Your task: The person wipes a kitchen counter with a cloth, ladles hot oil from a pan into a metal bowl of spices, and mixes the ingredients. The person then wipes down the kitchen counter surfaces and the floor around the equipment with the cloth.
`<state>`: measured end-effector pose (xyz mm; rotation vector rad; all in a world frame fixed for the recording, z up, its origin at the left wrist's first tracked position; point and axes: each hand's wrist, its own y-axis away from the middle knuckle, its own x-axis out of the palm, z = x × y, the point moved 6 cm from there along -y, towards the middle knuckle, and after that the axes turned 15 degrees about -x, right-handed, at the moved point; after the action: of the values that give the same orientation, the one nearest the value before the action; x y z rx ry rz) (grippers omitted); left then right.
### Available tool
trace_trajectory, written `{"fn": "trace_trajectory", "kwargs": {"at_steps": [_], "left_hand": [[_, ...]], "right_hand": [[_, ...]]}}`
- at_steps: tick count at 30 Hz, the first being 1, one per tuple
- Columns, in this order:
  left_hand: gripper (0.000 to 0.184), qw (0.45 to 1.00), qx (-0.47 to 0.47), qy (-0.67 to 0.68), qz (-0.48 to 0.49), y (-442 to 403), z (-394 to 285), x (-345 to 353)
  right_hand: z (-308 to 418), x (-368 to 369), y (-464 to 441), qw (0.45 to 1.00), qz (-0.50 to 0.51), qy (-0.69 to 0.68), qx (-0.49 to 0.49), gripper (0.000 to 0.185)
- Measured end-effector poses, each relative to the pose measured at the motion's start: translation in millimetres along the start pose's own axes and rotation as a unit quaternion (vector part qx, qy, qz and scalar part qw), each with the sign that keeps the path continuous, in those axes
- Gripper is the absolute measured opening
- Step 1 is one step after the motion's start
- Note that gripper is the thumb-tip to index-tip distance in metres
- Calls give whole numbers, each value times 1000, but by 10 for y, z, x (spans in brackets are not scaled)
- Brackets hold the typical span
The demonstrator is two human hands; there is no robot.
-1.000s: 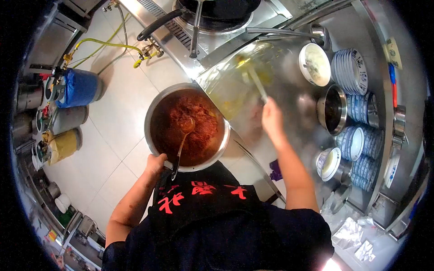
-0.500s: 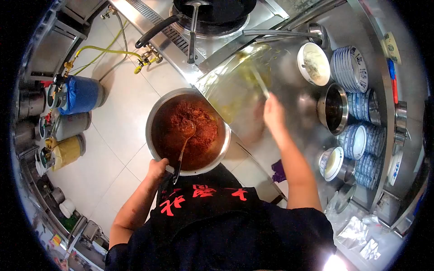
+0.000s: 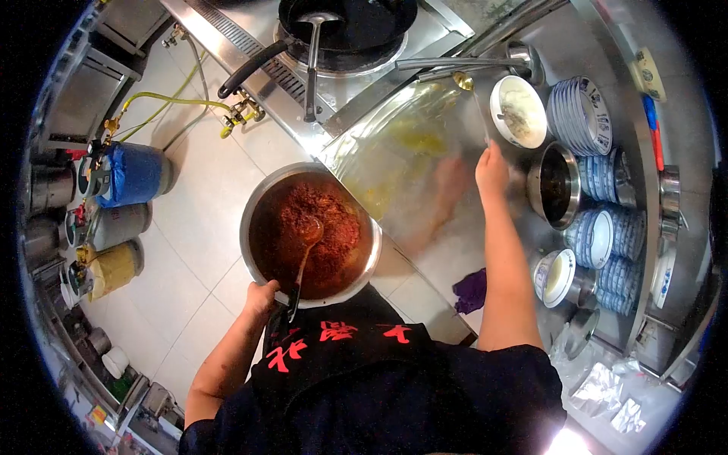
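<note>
My left hand is closed around the near-left rim of a wide metal pot. Inside the pot lies a dark red, oily, chunky mixture, and a black-handled spoon rests with its head in it. Above the steel counter, my right hand grips the handle of a long spoon. Its yellowish head points away from me, left of a white bowl with pale contents. Yellow-green smears mark the counter's surface.
A wok with a spatula sits on the stove ahead. Stacked plates, a metal bowl and patterned bowls line the right. Gas cylinders stand left. A purple cloth lies at the counter's near edge.
My right hand has moved right with the spoon, whose head went from over the smeared counter to beside the white bowl. The left hand keeps its hold on the pot rim.
</note>
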<state>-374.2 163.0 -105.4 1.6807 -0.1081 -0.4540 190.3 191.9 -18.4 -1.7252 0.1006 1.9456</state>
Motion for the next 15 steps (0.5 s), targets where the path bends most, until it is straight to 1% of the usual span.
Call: {"fn": "trace_trajectory", "kwargs": {"at_steps": [3,6,9,12,15], "left_hand": [[22,1000,6,-6,2,2,-12,4],[22,1000,2,2,6,127,-67,32],[22,1000,8,-1,1,85,-52,18],[22,1000,1,-13,4,91,-51,17],[22,1000,16,-15,0,185,-97,38]], "right_hand": [[29,-23,12,999,33,21,3,29],[99,51,14,996,78,41,30,29],[91,141,-86,999,26,33,-1,29],[129,187,-79,996,90,10,8,35],[366,189,129,983,180,-33,1,36]]}}
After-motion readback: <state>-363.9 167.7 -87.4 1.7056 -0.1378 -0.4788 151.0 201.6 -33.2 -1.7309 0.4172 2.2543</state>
